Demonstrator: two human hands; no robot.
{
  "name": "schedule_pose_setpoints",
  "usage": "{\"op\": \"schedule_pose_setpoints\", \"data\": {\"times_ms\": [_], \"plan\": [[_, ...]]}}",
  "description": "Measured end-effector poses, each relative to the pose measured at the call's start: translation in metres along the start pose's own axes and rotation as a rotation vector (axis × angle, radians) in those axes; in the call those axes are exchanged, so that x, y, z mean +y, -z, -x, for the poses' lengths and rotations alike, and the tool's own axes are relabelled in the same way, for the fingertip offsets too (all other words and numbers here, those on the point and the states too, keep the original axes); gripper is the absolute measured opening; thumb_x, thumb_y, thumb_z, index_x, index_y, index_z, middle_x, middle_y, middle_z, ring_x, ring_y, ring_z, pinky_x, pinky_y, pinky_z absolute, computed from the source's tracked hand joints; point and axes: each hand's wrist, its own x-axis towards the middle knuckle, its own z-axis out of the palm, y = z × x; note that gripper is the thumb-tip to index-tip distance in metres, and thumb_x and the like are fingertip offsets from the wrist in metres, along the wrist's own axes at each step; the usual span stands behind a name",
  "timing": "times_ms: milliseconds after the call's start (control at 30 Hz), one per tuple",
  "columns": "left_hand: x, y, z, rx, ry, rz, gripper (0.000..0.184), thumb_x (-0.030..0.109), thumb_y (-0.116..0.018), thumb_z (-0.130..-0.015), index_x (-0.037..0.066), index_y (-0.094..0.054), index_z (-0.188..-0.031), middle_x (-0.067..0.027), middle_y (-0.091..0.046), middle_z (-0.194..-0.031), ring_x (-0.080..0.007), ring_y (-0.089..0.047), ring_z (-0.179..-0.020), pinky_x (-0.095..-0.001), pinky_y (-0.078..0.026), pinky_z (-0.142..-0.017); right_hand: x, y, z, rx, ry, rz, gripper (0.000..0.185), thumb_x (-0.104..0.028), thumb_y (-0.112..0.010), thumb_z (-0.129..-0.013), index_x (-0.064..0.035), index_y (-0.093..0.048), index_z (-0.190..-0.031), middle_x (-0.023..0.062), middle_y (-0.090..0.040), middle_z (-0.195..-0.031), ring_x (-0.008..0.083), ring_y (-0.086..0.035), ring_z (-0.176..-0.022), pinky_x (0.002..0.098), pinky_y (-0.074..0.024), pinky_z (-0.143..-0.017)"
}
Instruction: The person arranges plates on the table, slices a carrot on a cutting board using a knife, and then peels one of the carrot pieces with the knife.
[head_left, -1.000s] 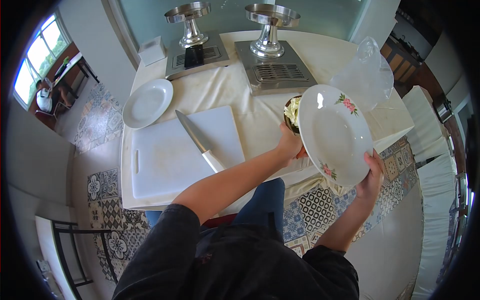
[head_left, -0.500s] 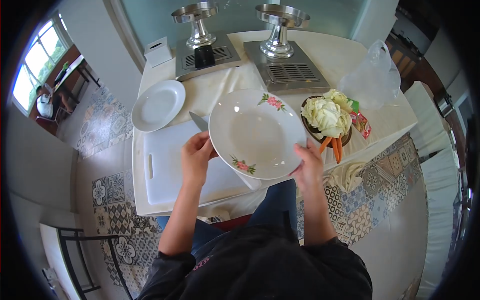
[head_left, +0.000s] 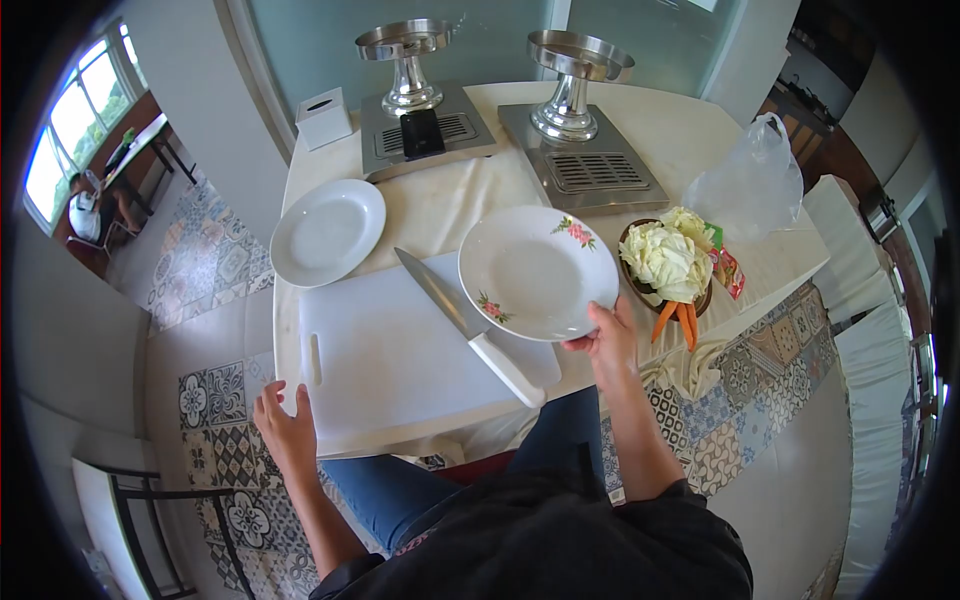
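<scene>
My right hand (head_left: 608, 343) grips the near right rim of a white plate with pink flowers (head_left: 535, 275), held over the right part of the cutting board. Fingers apart and holding nothing, my left hand (head_left: 287, 425) hovers by the left front edge of the white cutting board (head_left: 385, 360). A knife (head_left: 455, 315) with a white handle lies slantwise on the board, its blade pointing away from me. To the plate's right, a brown bowl (head_left: 640, 290) holds pale cabbage (head_left: 665, 258) and several carrots (head_left: 680, 322).
Behind the board sits a plain white plate (head_left: 328, 232). Two metal stands (head_left: 408, 85) (head_left: 570, 110) are at the back, with a dark phone (head_left: 421, 133) and a tissue box (head_left: 323, 118). A plastic bag (head_left: 750, 185) and red packet (head_left: 729, 271) lie right. A person (head_left: 90, 210) sits far left.
My left hand has let go of the flowered plate and moved left and toward me. The plate has shifted right in my right hand, uncovering more of the knife.
</scene>
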Motion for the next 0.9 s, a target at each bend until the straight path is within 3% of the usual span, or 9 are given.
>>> {"op": "schedule_pose_setpoints", "data": {"times_ms": [167, 367, 533, 633, 733, 800, 867, 900], "plan": [[-0.015, 0.002, 0.021, -0.117, 0.044, 0.161, 0.026, 0.015, -0.068, -0.084, 0.005, -0.060, -0.107, -0.0101, -0.054, -0.091, -0.0252, -0.052, -0.088, -0.0395, -0.044, -0.080, 0.020, -0.051, -0.077, -0.149, -0.009, 0.067, 0.028, -0.015, -0.045, -0.097, -0.0011, -0.037, -0.119, 0.0189, -0.059, -0.108, 0.0256, -0.066, -0.087, 0.0336, -0.0592, -0.068], [-0.015, 0.004, 0.033, -0.107, -0.061, 0.196, 0.024, 0.009, -0.067, -0.083, 0.005, -0.063, -0.106, -0.0102, -0.055, -0.091, -0.0246, -0.053, -0.085, -0.0373, -0.045, -0.076, 0.041, -0.100, -0.122, -0.089, -0.018, 0.097, 0.027, -0.010, -0.045, -0.095, 0.0030, -0.034, -0.117, 0.0223, -0.056, -0.106, 0.0296, -0.066, -0.083, 0.0400, -0.0615, -0.064], [-0.013, 0.009, 0.029, -0.079, -0.070, 0.182, 0.020, 0.009, -0.065, -0.085, 0.006, -0.064, -0.105, -0.0053, -0.054, -0.088, -0.0173, -0.051, -0.078, -0.0335, -0.042, -0.067, 0.053, -0.104, -0.151, -0.136, -0.042, 0.076, 0.037, -0.011, -0.049, -0.095, 0.0038, -0.032, -0.124, 0.0224, -0.056, -0.109, 0.0292, -0.066, -0.079, 0.0408, -0.0613, -0.068], [-0.014, 0.007, 0.023, -0.027, -0.113, 0.207, 0.020, 0.009, -0.064, -0.086, 0.006, -0.065, -0.106, -0.0045, -0.055, -0.089, -0.0163, -0.050, -0.078, -0.0331, -0.041, -0.067, 0.038, -0.085, -0.143, -0.375, -0.114, -0.057, 0.045, -0.013, -0.053, -0.094, 0.0037, -0.032, -0.130, 0.0225, -0.054, -0.115, 0.0287, -0.066, -0.085, 0.0386, -0.0601, -0.074], [-0.011, 0.006, 0.018, -0.007, -0.177, 0.219, 0.018, 0.009, -0.062, -0.087, 0.006, -0.066, -0.105, -0.0055, -0.057, -0.089, -0.0178, -0.051, -0.080, -0.0335, -0.041, -0.068, -0.007, -0.063, -0.087, -0.183, -0.153, 0.193, 0.050, -0.016, -0.058, -0.093, -0.0003, -0.035, -0.135, 0.0201, -0.054, -0.119, 0.0253, -0.064, -0.091, 0.0358, -0.0584, -0.077], [-0.008, 0.004, 0.017, -0.005, -0.205, 0.235, 0.017, 0.009, -0.061, -0.088, 0.006, -0.066, -0.104, -0.0060, -0.058, -0.089, -0.0185, -0.051, -0.081, -0.0338, -0.041, -0.068, -0.034, -0.020, -0.056, -0.270, 0.179, 0.344, 0.049, -0.016, -0.060, -0.092, -0.0047, -0.040, -0.135, 0.0144, -0.055, -0.120, 0.0184, -0.062, -0.095, 0.0329, -0.0565, -0.076], [-0.005, 0.002, 0.014, -0.022, -0.224, 0.238, 0.016, 0.010, -0.062, -0.088, 0.006, -0.066, -0.103, -0.0063, -0.058, -0.089, -0.0189, -0.051, -0.081, -0.0341, -0.041, -0.069, -0.070, 0.030, -0.027, -0.192, 0.415, 0.484, 0.040, -0.014, -0.061, -0.091, -0.0068, -0.049, -0.129, 0.0082, -0.059, -0.114, 0.0115, -0.061, -0.091, 0.0287, -0.0543, -0.072], [-0.006, 0.002, 0.013, -0.031, -0.233, 0.234, 0.016, 0.010, -0.062, -0.088, 0.006, -0.066, -0.103, -0.0064, -0.058, -0.089, -0.0191, -0.051, -0.082, -0.0343, -0.041, -0.069, -0.083, 0.056, -0.016, -0.016, 0.478, 0.550, 0.032, -0.013, -0.061, -0.090, -0.0052, -0.055, -0.120, 0.0084, -0.062, -0.109, 0.0125, -0.061, -0.088, 0.0293, -0.0526, -0.071]]}}
